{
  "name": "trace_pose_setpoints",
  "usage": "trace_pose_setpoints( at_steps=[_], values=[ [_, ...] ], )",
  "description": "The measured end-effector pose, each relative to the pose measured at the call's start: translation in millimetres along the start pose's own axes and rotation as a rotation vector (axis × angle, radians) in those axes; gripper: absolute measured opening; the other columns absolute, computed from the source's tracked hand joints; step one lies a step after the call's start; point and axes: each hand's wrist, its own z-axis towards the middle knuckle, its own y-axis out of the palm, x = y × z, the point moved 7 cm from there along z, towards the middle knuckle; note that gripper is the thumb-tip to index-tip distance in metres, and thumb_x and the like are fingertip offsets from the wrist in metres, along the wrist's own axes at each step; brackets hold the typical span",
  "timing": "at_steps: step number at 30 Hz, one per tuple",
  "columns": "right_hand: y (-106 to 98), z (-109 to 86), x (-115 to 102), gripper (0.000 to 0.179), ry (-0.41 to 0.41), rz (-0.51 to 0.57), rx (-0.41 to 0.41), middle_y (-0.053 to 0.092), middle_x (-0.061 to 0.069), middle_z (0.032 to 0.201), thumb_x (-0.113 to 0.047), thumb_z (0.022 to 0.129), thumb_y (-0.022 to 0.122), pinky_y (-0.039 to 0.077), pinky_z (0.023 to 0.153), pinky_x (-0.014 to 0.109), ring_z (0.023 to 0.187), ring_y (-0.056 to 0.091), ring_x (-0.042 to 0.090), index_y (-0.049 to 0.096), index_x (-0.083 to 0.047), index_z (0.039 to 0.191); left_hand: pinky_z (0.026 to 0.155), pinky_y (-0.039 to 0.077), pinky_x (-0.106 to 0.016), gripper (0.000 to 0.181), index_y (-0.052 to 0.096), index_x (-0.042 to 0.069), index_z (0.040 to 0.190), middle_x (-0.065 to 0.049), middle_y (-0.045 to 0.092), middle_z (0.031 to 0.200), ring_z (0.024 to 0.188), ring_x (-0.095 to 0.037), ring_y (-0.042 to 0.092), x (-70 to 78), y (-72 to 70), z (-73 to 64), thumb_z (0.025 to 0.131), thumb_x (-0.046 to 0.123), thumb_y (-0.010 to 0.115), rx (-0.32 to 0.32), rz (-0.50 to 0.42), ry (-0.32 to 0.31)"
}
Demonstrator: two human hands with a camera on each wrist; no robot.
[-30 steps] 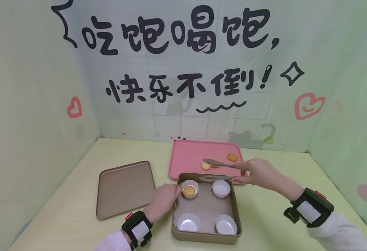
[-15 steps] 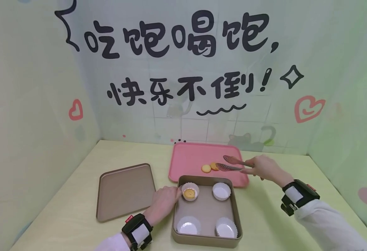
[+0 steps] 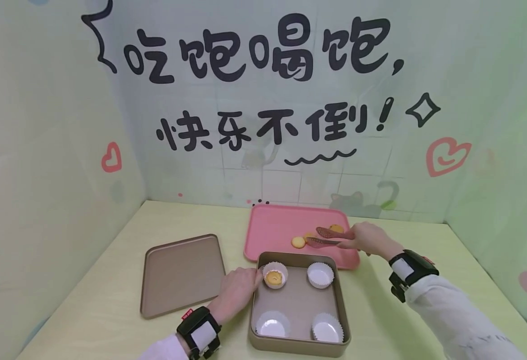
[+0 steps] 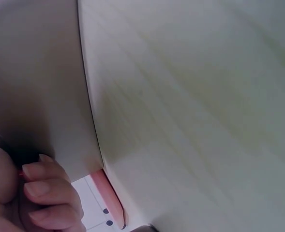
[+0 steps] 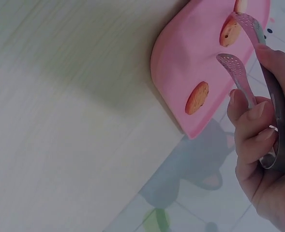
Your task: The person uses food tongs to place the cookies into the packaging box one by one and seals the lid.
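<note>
My right hand [image 3: 371, 238] grips metal serving tongs [image 5: 280, 116] with perforated tips. Their arms stand apart over the right part of the pink tray [image 3: 272, 225], with nothing held between the tips. A round cookie [image 3: 298, 242] lies on the tray beside a second, partly covered cookie [image 5: 231, 33]; a third cookie [image 5: 197, 98] is near the tray's right end. My left hand [image 3: 237, 287] holds the left wall of a square baking tin [image 3: 297, 305] near its back corner, fingers curled against it. In the tin, a white paper cup [image 3: 270, 266] contains a cookie [image 3: 274, 278].
Several white paper cups stand in the tin, one [image 3: 320, 275] at back right and another [image 3: 328, 327] at front right. A flat brown tray [image 3: 182, 275] lies on the table left of the tin. Printed cloth walls [image 3: 254, 175] enclose the table.
My right hand with the tongs first moved right and back from above the tin to the pink tray, then slightly left over the cookies. My left hand has stayed at the tin.
</note>
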Motion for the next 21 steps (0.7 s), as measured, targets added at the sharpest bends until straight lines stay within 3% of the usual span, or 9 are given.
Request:
trace_pose_setpoints(
  at_steps=[21],
  values=[
    [1.9,11.3,2.2,0.024,0.053,-0.019,-0.028,0.054,-0.001,0.057,-0.031,0.087,0.071,0.034,0.041,0.024,0.04,0.044,0.008,0.07,-0.01,0.076,0.041,0.038,-0.035,0.043,0.04,0.014,0.059,0.0,0.038,0.052,0.048,-0.017,0.044,-0.1,-0.3,0.5,0.101,0.02,0.048,-0.018,-0.001,-0.016]
  ],
)
